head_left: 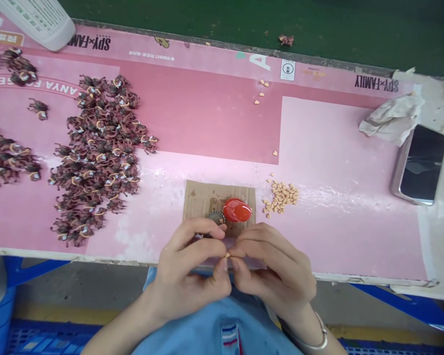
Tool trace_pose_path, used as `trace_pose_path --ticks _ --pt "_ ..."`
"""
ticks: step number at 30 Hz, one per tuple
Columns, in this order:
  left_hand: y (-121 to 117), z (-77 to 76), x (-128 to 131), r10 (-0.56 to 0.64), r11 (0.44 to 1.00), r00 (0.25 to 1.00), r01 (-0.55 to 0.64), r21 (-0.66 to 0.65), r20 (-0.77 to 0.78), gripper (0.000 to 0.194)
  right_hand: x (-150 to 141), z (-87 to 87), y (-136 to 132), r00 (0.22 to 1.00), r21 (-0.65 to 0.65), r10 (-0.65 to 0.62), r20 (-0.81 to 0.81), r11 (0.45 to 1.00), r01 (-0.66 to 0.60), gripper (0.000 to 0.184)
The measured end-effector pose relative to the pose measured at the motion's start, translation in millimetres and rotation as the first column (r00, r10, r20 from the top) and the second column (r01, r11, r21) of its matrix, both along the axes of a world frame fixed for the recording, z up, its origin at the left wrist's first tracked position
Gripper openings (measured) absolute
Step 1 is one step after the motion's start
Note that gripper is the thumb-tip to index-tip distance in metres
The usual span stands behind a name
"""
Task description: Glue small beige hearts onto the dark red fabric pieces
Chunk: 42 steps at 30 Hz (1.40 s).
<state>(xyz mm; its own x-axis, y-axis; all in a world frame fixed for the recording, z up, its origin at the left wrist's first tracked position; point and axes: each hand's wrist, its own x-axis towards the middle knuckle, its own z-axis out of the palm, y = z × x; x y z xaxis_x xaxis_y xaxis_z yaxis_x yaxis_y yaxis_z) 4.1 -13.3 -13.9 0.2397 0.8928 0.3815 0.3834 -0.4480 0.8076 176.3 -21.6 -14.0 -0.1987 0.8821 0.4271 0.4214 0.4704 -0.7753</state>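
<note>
My left hand (196,268) and my right hand (276,268) meet at the table's front edge. Thumb and fingertips of both are pinched round a tiny peach-coloured piece (227,255). Just beyond the fingers lies a square of brown cardboard (198,197). On it are a glossy red oval object (237,210) and a dark round cap with a ridged rim (216,217), partly covered by my left hand. Something small and dark shows behind the left fingers; its kind is hidden. Right of the cardboard is a pile of similar peach-coloured pieces (281,197).
Many small brown figures (99,158) with pale bands lie heaped at left, with more (7,158) at the far left. A white bottle (40,22) stands at the upper left. On the right are a phone (422,165) and crumpled tissue (392,118). Pink printed sheeting (336,236) covers the table.
</note>
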Motion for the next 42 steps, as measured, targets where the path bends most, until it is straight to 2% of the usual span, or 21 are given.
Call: trace_pose_path --ticks 4,7,11,14,16,18,22,25,29,35,40,42 --pt "-0.4 -0.1 -3.8 -0.006 1.000 0.999 0.005 -0.025 -0.044 0.015 11.0 -1.3 6.7 0.995 0.051 -0.085 0.046 0.995 0.082 0.014" --pt "-0.8 -0.8 -7.1 0.032 0.998 0.998 -0.034 -0.049 -0.045 0.024 22.3 -4.7 14.0 0.961 0.150 -0.202 0.188 0.973 0.175 0.019" --pt "-2.2 -3.3 -12.1 0.049 0.996 0.999 -0.050 -0.079 -0.015 0.035 30.0 -7.5 19.6 0.906 0.225 -0.258 0.335 0.956 0.188 0.021" --pt "-4.6 -8.7 -14.6 0.159 0.979 0.983 -0.145 -0.147 0.090 0.037 29.9 -7.0 19.8 0.890 0.238 -0.260 0.374 0.955 0.179 0.022" --pt "-5.4 -12.2 -15.5 0.272 0.953 0.942 -0.237 -0.187 0.197 0.041 29.3 -6.5 19.5 0.886 0.247 -0.266 0.379 0.952 0.181 0.022" --pt "-4.8 -13.7 -16.0 0.320 0.938 0.901 -0.259 -0.230 0.292 0.039 29.2 -6.5 19.4 0.887 0.259 -0.270 0.375 0.949 0.179 0.022" --pt "-0.6 -9.8 -15.3 0.269 0.933 0.867 -0.127 -0.337 0.419 0.019 29.7 -7.2 19.9 0.888 0.284 -0.267 0.374 0.945 0.164 0.024" --pt "2.1 -6.1 -13.4 0.256 0.906 0.844 -0.039 -0.421 0.471 0.006 29.9 -7.7 20.0 0.889 0.294 -0.262 0.376 0.943 0.154 0.025" --pt "4.0 -5.8 -10.8 0.257 0.864 0.807 0.054 -0.500 0.532 0.011 31.2 -8.7 20.5 0.893 0.294 -0.247 0.375 0.946 0.138 0.026" --pt "4.9 -3.6 -5.5 0.237 0.814 0.801 0.144 -0.562 0.549 0.022 29.1 -4.5 18.1 0.921 0.264 -0.229 0.316 0.953 0.146 0.025" --pt "1.7 -0.5 -2.6 0.195 0.685 0.740 0.366 -0.630 0.643 0.020 14.6 6.9 9.3 0.983 0.131 -0.122 0.135 0.986 0.104 0.020" --pt "0.1 -0.2 -3.0 0.203 0.642 0.730 0.404 -0.651 0.652 0.023 9.1 9.5 9.1 0.991 0.111 -0.089 0.096 0.991 0.078 0.019"
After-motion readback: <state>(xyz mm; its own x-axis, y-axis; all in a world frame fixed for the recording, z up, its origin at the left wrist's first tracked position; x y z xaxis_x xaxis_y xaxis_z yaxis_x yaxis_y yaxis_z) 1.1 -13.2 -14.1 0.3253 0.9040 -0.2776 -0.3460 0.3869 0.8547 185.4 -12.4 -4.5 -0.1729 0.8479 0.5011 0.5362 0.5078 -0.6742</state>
